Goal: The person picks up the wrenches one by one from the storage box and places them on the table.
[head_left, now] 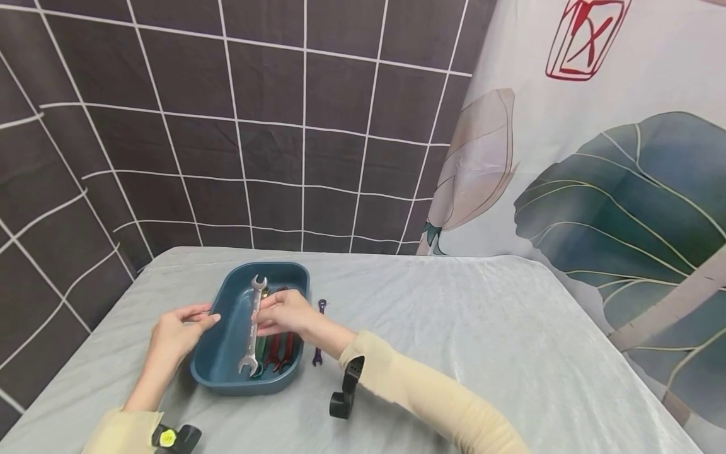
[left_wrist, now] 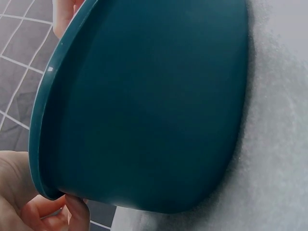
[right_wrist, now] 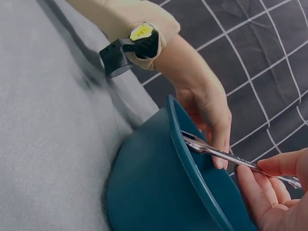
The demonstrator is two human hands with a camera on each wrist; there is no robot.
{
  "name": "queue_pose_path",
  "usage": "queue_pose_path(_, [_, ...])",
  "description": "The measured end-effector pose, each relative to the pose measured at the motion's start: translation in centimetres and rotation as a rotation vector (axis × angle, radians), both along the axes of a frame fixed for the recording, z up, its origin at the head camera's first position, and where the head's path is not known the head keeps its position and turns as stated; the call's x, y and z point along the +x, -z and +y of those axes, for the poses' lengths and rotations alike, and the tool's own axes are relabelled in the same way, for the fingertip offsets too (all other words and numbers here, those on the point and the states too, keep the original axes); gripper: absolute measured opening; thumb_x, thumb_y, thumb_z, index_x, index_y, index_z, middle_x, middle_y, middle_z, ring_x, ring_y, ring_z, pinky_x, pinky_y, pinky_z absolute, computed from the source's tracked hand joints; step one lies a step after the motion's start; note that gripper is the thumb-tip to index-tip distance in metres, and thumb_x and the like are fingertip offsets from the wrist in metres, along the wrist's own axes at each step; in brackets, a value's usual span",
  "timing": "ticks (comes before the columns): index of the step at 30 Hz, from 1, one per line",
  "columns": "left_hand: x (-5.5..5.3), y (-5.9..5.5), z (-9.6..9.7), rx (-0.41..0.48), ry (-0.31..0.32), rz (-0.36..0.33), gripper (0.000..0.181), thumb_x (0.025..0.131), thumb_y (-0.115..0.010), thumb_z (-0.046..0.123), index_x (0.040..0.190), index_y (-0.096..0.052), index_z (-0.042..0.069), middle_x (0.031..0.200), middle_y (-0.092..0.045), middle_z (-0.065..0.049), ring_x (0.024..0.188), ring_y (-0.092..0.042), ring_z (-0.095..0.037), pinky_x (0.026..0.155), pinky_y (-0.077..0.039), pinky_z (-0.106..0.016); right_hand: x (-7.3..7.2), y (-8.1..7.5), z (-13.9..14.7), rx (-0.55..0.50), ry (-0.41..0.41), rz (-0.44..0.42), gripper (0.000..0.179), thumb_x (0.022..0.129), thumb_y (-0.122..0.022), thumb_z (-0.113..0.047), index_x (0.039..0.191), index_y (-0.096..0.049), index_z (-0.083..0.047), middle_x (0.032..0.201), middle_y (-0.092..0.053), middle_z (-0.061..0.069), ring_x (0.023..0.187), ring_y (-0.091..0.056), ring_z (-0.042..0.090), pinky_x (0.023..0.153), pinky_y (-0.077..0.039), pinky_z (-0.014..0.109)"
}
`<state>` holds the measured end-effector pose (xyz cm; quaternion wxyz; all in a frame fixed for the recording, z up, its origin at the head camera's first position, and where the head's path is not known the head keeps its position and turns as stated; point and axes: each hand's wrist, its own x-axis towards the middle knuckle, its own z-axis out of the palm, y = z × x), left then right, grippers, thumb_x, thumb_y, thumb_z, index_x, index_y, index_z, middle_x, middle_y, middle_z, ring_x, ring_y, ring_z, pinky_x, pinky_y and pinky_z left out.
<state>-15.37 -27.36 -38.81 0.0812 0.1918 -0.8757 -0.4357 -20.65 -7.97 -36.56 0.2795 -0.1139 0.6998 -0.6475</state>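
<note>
A silver double open-ended wrench (head_left: 253,328) is pinched between the thumb and fingers of my right hand (head_left: 286,315), over the inside of a blue plastic basin (head_left: 227,383). The right wrist view shows this wrench (right_wrist: 226,155) slanting across the basin's opening. My left hand (head_left: 178,334) grips the basin's left rim, its thumb over the edge and its fingers (left_wrist: 77,211) curled beneath the lip. Within the basin, partly hidden by my right hand, lie a green wrench (head_left: 261,350) and red wrenches (head_left: 275,353) along the right side.
A small purple wrench (head_left: 318,357) lies on the pale cloth-covered table (head_left: 454,328), just right of the basin. Behind the table hangs a dark gridded cloth (head_left: 272,151), with a leaf-printed curtain (head_left: 624,189) at the right. Each wrist carries a black camera (head_left: 343,397).
</note>
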Motion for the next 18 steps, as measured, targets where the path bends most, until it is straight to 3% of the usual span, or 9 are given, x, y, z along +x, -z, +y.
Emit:
queue_pose_path(7, [0.0, 0.1, 0.0, 0.003, 0.005, 0.004, 0.045, 0.086, -0.068, 0.020, 0.121, -0.061, -0.007, 0.101, -0.071, -0.023, 0.114, -0.055, -0.043, 0.094, -0.039, -0.051, 0.1, -0.3, 0.6, -0.031, 0.010, -0.013, 0.019, 0.086, -0.063, 0.005, 0.104, -0.061, 0.007, 0.098, -0.070, 0.026, 0.091, -0.071, 0.033, 0.073, -0.057, 0.031])
queue_pose_path(14, [-0.1, 0.2, 0.0, 0.000, -0.001, -0.008, 0.045, 0.087, -0.067, 0.020, 0.122, -0.061, -0.007, 0.104, -0.070, -0.024, 0.112, -0.056, -0.042, 0.093, -0.040, -0.051, -0.1, -0.3, 1.2, -0.032, 0.030, -0.014, 0.018, 0.085, -0.064, 0.003, 0.103, -0.062, 0.006, 0.096, -0.070, 0.023, 0.071, -0.069, 0.015, 0.071, -0.057, 0.029])
queue_pose_path(18, [-0.1, 0.2, 0.0, -0.003, -0.005, -0.014, 0.045, 0.087, -0.067, 0.020, 0.122, -0.060, -0.007, 0.105, -0.070, -0.024, 0.111, -0.056, -0.043, 0.092, -0.041, -0.052, -0.3, -0.1, 1.7, -0.049, 0.034, -0.022, 0.018, 0.085, -0.063, 0.004, 0.103, -0.061, 0.007, 0.091, -0.070, 0.018, 0.066, -0.065, 0.012, 0.071, -0.057, 0.029])
